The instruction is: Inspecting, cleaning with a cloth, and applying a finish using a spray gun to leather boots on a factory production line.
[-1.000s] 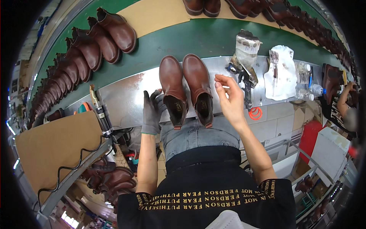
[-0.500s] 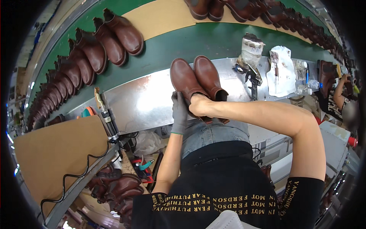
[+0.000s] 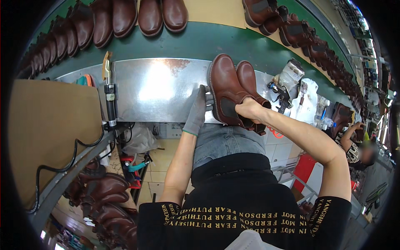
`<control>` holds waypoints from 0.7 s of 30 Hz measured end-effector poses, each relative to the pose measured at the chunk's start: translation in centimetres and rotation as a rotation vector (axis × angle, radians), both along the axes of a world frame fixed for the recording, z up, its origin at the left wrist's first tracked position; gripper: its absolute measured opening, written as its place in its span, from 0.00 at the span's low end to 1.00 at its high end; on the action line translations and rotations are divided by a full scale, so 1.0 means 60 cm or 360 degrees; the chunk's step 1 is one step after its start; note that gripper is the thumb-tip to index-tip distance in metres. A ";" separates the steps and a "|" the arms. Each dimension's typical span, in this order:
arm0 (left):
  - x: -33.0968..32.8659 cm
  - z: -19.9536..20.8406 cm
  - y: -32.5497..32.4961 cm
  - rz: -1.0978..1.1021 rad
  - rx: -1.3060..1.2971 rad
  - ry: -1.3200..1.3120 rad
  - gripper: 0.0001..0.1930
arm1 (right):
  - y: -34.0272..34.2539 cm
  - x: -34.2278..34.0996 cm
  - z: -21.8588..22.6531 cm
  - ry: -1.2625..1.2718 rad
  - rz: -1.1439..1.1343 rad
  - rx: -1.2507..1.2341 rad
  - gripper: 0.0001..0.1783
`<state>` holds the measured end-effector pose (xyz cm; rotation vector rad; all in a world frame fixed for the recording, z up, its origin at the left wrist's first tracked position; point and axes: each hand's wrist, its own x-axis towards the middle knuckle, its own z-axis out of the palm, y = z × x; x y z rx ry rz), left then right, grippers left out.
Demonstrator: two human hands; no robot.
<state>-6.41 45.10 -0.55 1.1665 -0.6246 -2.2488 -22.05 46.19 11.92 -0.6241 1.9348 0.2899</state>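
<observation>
A brown ankle boot (image 3: 226, 78) with a dark elastic side panel is tilted over the metal worktop (image 3: 137, 89), its toe pointing away from me. My bare right hand (image 3: 250, 109) grips it at the shaft opening, the fingertips hidden inside. Wearing a grey glove, my left hand (image 3: 199, 109) is at the boot's left side, its fingers stretched out against the sole edge and the thumb apart from the leather. Just right of that boot is a second brown boot (image 3: 246, 74), partly covered by the first one and by my right hand.
Rows of brown boots (image 3: 104, 25) line the green bench (image 3: 200, 39) beyond the worktop. Right of the boots lie a black-handled tool (image 3: 283, 98), a white bag (image 3: 307, 100) and plastic bottles (image 3: 323, 121). A pen-like tool (image 3: 110, 100) stands left, by a cardboard sheet (image 3: 58, 141).
My view has shifted, so the surroundings sit differently. The left boot is turned, showing more of its side panel. My left hand's thumb has come away from the boot; the right hand keeps its grip.
</observation>
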 end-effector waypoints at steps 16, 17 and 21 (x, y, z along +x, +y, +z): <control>0.019 0.021 -0.006 0.0235 0.0103 0.0208 0.37 | 0.162 -0.182 0.066 -0.0446 -0.0725 -0.1298 0.19; 0.020 0.029 -0.008 0.0243 0.0090 0.0189 0.37 | 0.175 -0.193 0.036 -0.0347 -0.0850 -0.1245 0.21; 0.044 0.038 -0.009 0.0237 0.0094 0.0259 0.37 | 0.192 -0.186 -0.083 -0.0642 -0.1175 -0.1127 0.36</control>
